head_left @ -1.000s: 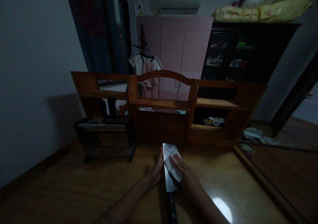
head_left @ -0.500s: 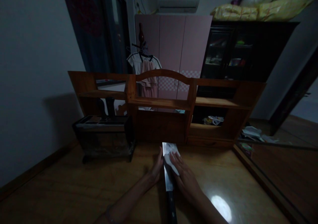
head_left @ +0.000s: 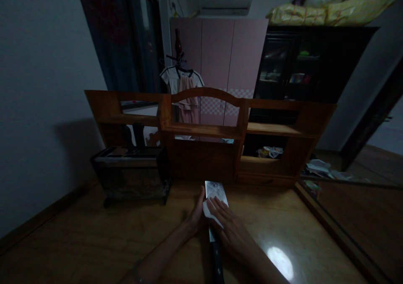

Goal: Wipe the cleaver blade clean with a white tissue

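Observation:
A kitchen cleaver (head_left: 215, 187) with a broad steel blade and a black riveted handle points away from me above the table. At the blade's left edge is my left hand (head_left: 197, 212), its thumb along the side and its other fingers hidden beneath, supporting it. My right hand (head_left: 231, 227) presses a folded white cloth or tissue (head_left: 211, 213) flat on the blade's upper face, fingers together over it. Neither hand is on the handle. Greyish smears or markings show near the blade's far end.
A dark knife block (head_left: 130, 175) with black-handled knives stands on the wooden table (head_left: 94, 242) to the left. Behind the hands rises a wooden shelf unit (head_left: 204, 131). Light glares off the tabletop at right. A raised wooden edge (head_left: 327, 225) borders the right side.
My right hand and the white cloth have slid down the blade toward the handle, uncovering more of its far end. My left hand and the cleaver have stayed nearly in place.

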Available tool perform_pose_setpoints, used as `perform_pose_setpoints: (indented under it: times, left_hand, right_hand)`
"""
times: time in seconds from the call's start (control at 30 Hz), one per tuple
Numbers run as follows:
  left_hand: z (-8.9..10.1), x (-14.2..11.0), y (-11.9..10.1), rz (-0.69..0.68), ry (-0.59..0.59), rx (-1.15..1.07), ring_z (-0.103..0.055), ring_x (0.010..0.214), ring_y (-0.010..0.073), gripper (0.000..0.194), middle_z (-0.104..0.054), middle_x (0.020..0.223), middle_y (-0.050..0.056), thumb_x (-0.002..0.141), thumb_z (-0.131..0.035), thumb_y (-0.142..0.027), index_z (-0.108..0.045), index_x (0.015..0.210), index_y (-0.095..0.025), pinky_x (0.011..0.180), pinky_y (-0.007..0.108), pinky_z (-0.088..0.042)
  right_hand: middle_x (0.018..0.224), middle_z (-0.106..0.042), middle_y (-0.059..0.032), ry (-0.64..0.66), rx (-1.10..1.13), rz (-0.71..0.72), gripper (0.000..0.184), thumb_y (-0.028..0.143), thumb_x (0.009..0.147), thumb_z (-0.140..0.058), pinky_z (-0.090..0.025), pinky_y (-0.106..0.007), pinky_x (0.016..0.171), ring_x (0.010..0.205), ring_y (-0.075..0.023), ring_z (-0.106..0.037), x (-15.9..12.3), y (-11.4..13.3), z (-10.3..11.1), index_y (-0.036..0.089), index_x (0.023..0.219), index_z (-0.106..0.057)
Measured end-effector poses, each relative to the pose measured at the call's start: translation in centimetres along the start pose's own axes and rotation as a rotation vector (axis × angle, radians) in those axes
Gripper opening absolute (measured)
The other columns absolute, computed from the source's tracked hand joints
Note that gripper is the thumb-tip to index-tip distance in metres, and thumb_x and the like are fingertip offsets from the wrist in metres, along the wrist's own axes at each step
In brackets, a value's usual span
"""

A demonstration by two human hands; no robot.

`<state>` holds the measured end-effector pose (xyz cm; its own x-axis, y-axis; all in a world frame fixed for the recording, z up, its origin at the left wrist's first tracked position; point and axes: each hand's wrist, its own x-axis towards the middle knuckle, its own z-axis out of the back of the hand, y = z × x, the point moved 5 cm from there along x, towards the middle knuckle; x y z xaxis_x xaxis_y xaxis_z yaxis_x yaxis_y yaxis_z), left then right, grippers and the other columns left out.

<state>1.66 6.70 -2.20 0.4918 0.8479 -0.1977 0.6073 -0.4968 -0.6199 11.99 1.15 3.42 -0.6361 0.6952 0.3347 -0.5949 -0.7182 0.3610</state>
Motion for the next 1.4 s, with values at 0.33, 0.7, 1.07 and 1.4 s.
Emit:
perform_pose_setpoints:
  times: [0.33,0.7,1.07,1.4]
  left_hand:
    - [-1.6,-0.4,-0.6,-0.048,0.107,0.023,-0.055,0.121,0.0313,0.075,-0.067,0.118,0.018,0.090,-0.035,-0.068,-0.058,0.128,-0.008,0.109,0.040,-0.033]
    - [-1.0,-0.6,-0.3,-0.028,0.008,0.003,-0.062,0.110,0.0338,0.079,-0.070,0.105,0.021,0.084,-0.042,-0.073,-0.062,0.117,-0.004,0.100,0.042,-0.042]
    - [-1.3,-0.5,-0.7,-0.064,0.085,0.021,-0.056,0.120,0.0317,0.073,-0.066,0.119,0.017,0.091,-0.038,-0.066,-0.056,0.130,-0.007,0.107,0.041,-0.035]
    - [0.1,-0.6,-0.2,0.000,-0.038,0.037,-0.068,0.098,0.0324,0.081,-0.072,0.095,0.019,0.084,-0.039,-0.075,-0.064,0.113,-0.003,0.096,0.042,-0.046]
  right_hand:
    - [0.157,-0.024,-0.0052,-0.126,-0.043,-0.114,0.055,0.039,0.101,-0.036,-0.029,-0.045,0.118,0.144,-0.0235,-0.023,0.0,-2.1,-0.2,0.024,0.152,-0.022]
    - [0.158,-0.020,0.0014,0.029,0.071,-0.007,0.064,0.046,0.097,-0.043,-0.020,-0.051,0.119,0.146,-0.0246,-0.015,0.2,0.8,1.2,0.032,0.152,-0.014]
    - [0.159,-0.014,-0.0010,-0.071,0.116,-0.209,0.061,0.047,0.099,-0.037,-0.018,-0.051,0.119,0.147,-0.0234,-0.008,-0.5,-2.6,0.5,0.029,0.152,-0.014]
    - [0.158,-0.017,0.0020,0.047,0.117,0.064,0.060,0.041,0.100,-0.040,-0.019,-0.049,0.120,0.147,-0.0230,-0.012,-0.3,1.7,1.0,0.031,0.152,-0.013]
